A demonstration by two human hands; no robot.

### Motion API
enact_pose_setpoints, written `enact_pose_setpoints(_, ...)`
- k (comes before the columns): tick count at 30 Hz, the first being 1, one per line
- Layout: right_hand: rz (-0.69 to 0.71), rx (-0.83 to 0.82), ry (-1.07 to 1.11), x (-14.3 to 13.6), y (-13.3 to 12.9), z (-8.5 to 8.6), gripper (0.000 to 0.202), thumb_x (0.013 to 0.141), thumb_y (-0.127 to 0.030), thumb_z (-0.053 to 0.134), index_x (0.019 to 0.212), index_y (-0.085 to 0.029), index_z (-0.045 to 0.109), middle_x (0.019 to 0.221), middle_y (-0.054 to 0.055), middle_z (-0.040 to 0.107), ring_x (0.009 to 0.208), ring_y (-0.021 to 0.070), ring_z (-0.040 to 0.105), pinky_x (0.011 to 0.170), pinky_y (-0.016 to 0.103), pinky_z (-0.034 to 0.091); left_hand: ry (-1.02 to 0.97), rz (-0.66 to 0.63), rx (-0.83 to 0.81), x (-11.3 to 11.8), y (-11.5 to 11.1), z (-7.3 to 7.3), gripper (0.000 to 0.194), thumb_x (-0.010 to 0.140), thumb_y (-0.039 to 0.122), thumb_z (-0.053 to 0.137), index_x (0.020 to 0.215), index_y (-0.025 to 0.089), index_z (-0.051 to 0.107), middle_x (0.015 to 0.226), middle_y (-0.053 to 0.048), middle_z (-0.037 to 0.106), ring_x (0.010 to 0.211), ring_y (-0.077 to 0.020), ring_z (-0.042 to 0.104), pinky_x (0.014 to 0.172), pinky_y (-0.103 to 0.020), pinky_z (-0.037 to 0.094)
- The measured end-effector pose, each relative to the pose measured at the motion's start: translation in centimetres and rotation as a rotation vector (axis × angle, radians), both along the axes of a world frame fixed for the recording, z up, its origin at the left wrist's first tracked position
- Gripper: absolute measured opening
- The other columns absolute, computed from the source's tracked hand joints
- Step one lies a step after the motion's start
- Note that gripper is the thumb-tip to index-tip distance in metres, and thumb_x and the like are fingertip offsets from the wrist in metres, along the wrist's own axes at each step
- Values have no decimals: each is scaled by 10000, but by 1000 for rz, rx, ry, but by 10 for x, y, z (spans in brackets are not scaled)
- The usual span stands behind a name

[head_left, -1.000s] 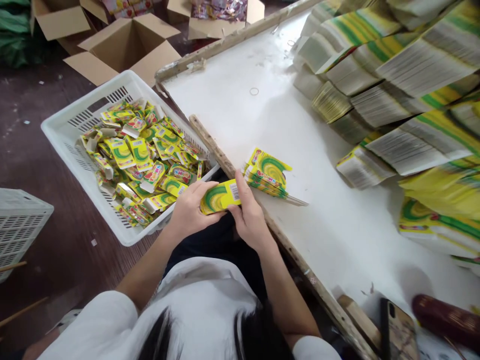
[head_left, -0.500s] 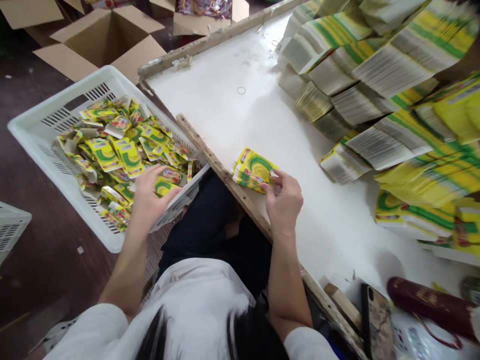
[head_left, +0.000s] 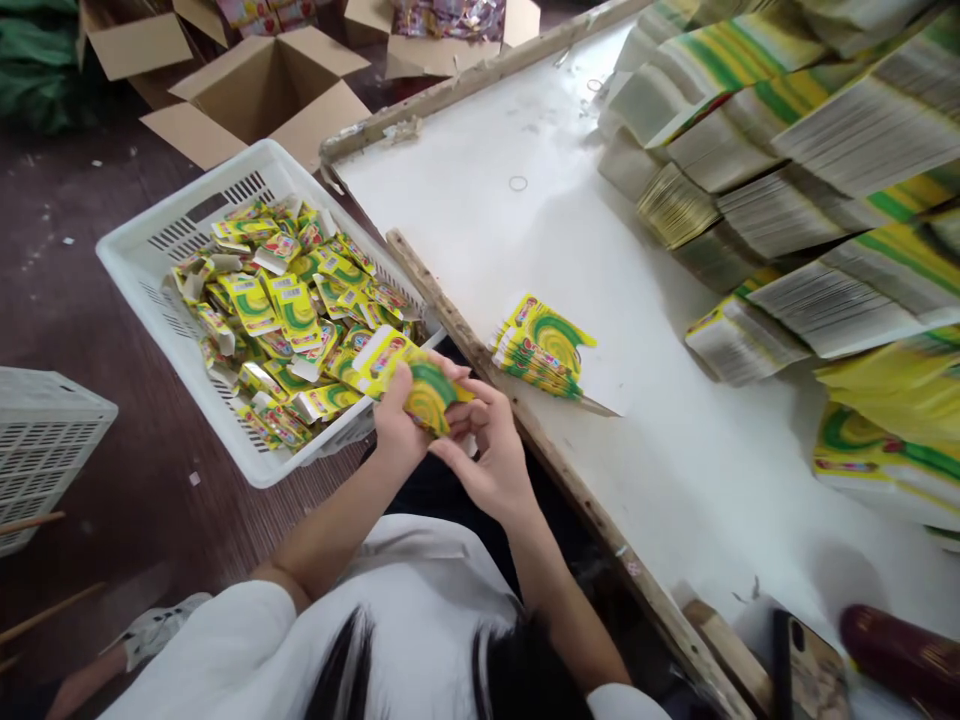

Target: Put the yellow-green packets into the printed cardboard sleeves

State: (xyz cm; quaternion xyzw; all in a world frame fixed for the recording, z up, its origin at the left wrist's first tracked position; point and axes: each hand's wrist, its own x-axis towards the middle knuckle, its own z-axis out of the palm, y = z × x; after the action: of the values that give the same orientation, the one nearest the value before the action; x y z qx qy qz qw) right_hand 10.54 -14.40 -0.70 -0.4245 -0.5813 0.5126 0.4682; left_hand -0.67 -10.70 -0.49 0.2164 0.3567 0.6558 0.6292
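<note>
Between my two hands, over the near edge of the crate, is a yellow and green printed carton. My left hand grips its left side, thumb on top. At the carton's right end, my right hand has its fingers bent around the edge. A small fanned stack of similar flat cartons lies on the white table to the right of my hands. On the left, a white plastic crate holds a heap of small folded yellow boxes.
Tall bundles of flat cartons fill the table's right side. A wooden strip edges the white table. An open cardboard box stands beyond the crate. A phone and a dark red bottle are at lower right.
My right hand has left the stack on the table and come left. A carton is now between both hands. My left hand has moved right from over the crate. The view has shifted.
</note>
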Motion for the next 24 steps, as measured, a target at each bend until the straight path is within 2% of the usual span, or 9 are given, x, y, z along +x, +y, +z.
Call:
enact_pose_setpoints(2,59,12,-7,-8,-2,-1,627,852,-352,814,1389,-286,498,1035,21,669,921,171,669,820,307,596,-6,109,-10,-1,2,4,507,837,706,666,776,210,583,683,19,569,655,-126,622,676,-266,567)
enact_pose_setpoints(4,39,27,-54,-9,1,-4,609,826,-368,840,1356,-276,555,1069,33,662,932,179,655,855,328,584,57,127,-14,-5,1,0,530,847,737,637,797,213,577,697,25,549,639,-114,594,657,-256,552)
enact_pose_setpoints(8,-101,-36,-18,1,10,-9,418,854,-343,804,1230,-265,639,940,5,656,805,160,624,754,300,556,228,-51,78,-16,-8,-20,625,767,791,688,1014,218,648,954,-42,674,927,-197,692,820,-319,579)
enact_pose_setpoints(10,-114,-54,16,6,12,-8,374,877,-339,769,1223,-262,650,963,20,665,816,167,632,742,301,555,294,-65,129,-21,-10,-27,587,720,699,805,1023,216,662,969,-38,692,920,-193,698,807,-308,575)
enact_pose_setpoints(14,-53,-27,-64,5,9,-3,188,994,-339,586,1100,-233,701,935,34,705,765,162,639,719,296,542,363,140,19,-28,-6,-29,309,765,430,876,832,203,676,725,43,673,615,-80,613,610,-190,516)
enact_pose_setpoints(18,-91,-42,-89,4,11,-2,218,1010,-372,572,927,-215,698,804,3,674,699,148,609,659,269,499,427,106,5,-33,-6,-26,260,803,424,848,798,200,716,737,17,732,628,-103,642,615,-208,532)
enact_pose_setpoints(21,-58,-25,-82,8,15,-2,290,1033,-417,524,1018,-223,739,877,22,682,784,167,635,727,290,520,422,30,4,-32,-8,-24,266,863,465,786,837,209,722,759,7,730,667,-120,658,628,-222,536)
enact_pose_setpoints(23,-59,2,-107,8,15,-3,323,1047,-409,495,1157,-245,751,919,33,665,832,174,643,761,302,533,425,39,30,-28,-9,-23,313,854,511,784,974,228,726,914,-17,760,809,-146,706,742,-252,575)
enact_pose_setpoints(24,-73,22,-137,6,13,-3,333,1050,-388,490,1224,-261,744,938,39,653,850,175,641,771,307,539,434,47,65,-25,-10,-23,430,798,541,827,1083,241,711,1040,-38,763,925,-170,720,834,-277,586)
